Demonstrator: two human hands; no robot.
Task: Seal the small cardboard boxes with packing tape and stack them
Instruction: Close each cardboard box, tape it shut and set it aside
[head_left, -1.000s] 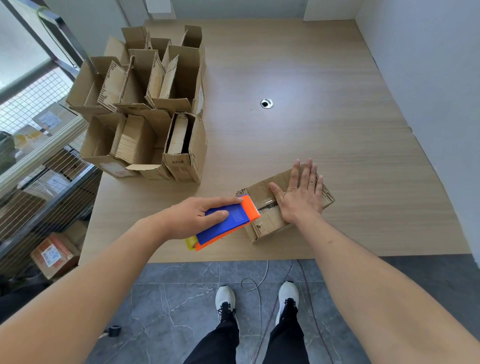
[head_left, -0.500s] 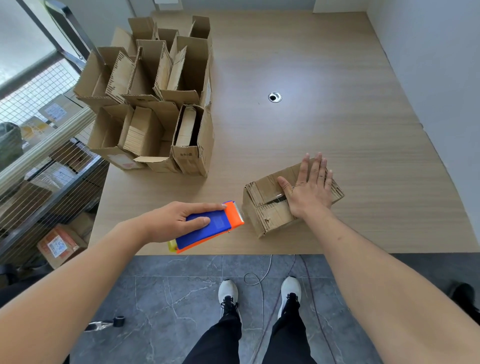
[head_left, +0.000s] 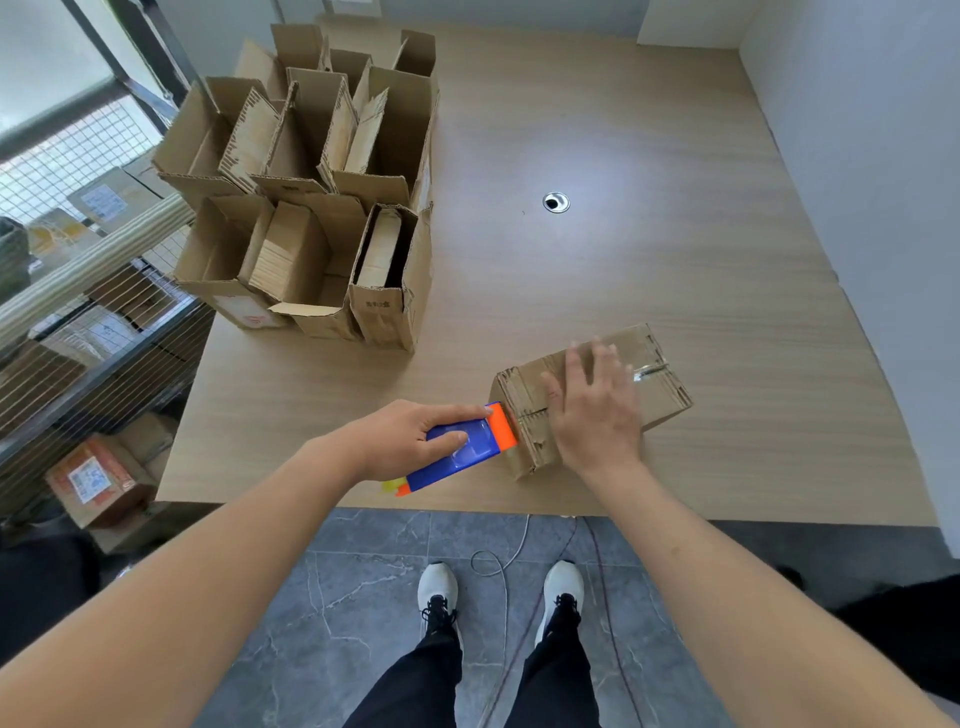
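The box (head_left: 597, 400) lies near the table's (head_left: 675, 234) front edge. The right hand (head_left: 592, 410) rests flat on its top, fingers straight (blurred). The left hand (head_left: 410, 436) grips the dispenser (head_left: 462, 449), its orange end touching the box's left end.

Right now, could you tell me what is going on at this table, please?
A person is sealing a box near the table's front edge. The left hand grips a blue and orange tape dispenser, its orange end against the box's near end. The right hand lies flat on top of the box, blurred. A strip of tape already shows on the far part of the top. A cluster of open boxes waits at the back left.
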